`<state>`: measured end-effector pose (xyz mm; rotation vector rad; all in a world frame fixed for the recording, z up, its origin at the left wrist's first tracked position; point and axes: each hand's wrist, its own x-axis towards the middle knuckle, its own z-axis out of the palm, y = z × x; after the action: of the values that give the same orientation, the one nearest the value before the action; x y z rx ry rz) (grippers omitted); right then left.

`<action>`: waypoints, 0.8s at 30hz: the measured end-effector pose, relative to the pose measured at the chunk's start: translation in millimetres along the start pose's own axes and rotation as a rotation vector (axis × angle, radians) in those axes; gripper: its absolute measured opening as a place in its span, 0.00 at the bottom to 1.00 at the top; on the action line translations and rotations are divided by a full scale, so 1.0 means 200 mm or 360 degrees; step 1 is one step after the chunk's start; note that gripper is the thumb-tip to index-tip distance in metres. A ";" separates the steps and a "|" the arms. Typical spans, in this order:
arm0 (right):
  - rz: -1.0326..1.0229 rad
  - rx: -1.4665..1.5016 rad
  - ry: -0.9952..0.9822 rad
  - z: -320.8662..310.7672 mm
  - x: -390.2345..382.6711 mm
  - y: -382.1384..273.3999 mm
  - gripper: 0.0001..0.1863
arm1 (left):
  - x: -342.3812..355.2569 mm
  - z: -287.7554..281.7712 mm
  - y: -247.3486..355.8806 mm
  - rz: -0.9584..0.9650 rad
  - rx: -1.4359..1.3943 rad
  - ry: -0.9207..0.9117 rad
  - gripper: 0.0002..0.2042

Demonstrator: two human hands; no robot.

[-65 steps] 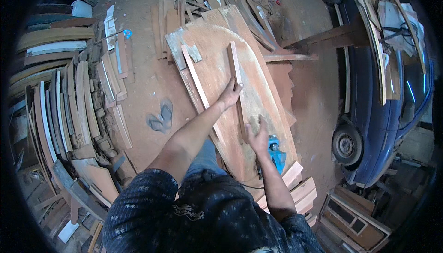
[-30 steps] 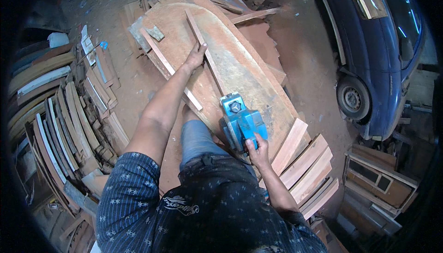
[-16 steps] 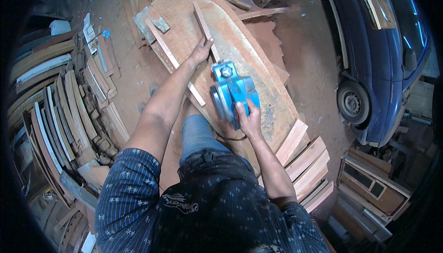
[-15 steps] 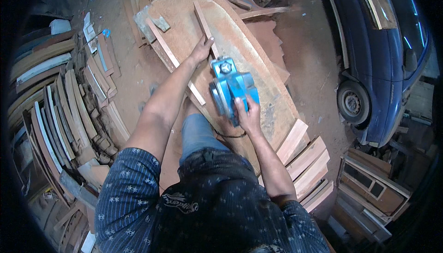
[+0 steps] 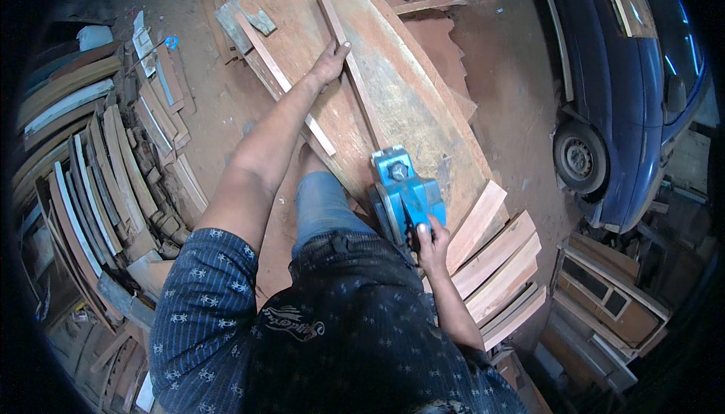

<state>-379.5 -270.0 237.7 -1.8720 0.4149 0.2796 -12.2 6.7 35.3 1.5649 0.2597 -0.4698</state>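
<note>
A dark-blue car (image 5: pixel 642 134) stands along the right side of a dirt-floored workshop, well apart from a broad, sawdust-coated wooden work surface (image 5: pixel 423 89), where pale reddish-brown planks (image 5: pixel 498 263) fan out at the near right end. A blue, box-bodied power planer (image 5: pixel 423 195) with a dark round front knob sits over the near end of a long, slender, reddish-brown wooden strip (image 5: pixel 364 108) lying on that surface; a second, pale-topped wooden strip (image 5: pixel 260 47) lies apart to its left. Good work here would likely mean keeping the planer's base flat and square along the narrow wood, holding an even pace and stopping well short of the fingers ahead; whether the base touches the wood is hidden from this angle. The left arm (image 5: pixel 249 165) stretches forward across the second strip, and the left hand (image 5: pixel 330 63) is clasped on the long strip ahead of the planer, thumb lying over it. The right hand (image 5: pixel 433 244), held low and close to the body, is wrapped around the planer's rear handle, thumb uppermost.
</note>
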 end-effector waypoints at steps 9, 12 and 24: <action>0.0067 0.0087 -0.0067 0.00 0.00 -0.02 0.21 | -0.01 0.00 0.00 0.0081 -0.0153 -0.0018 0.35; -0.0039 0.0109 -0.0115 0.10 0.19 -0.08 0.21 | 0.00 -0.01 0.01 0.0058 -0.0160 0.0014 0.34; -0.0166 0.0110 -0.0196 0.48 0.94 -0.44 0.22 | 0.44 -0.23 0.06 0.0278 0.0323 0.0533 0.31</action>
<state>-171.0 -179.9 209.0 -1.7915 0.2394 0.3047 77.9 40.9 6.2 1.8463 0.3352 -0.0968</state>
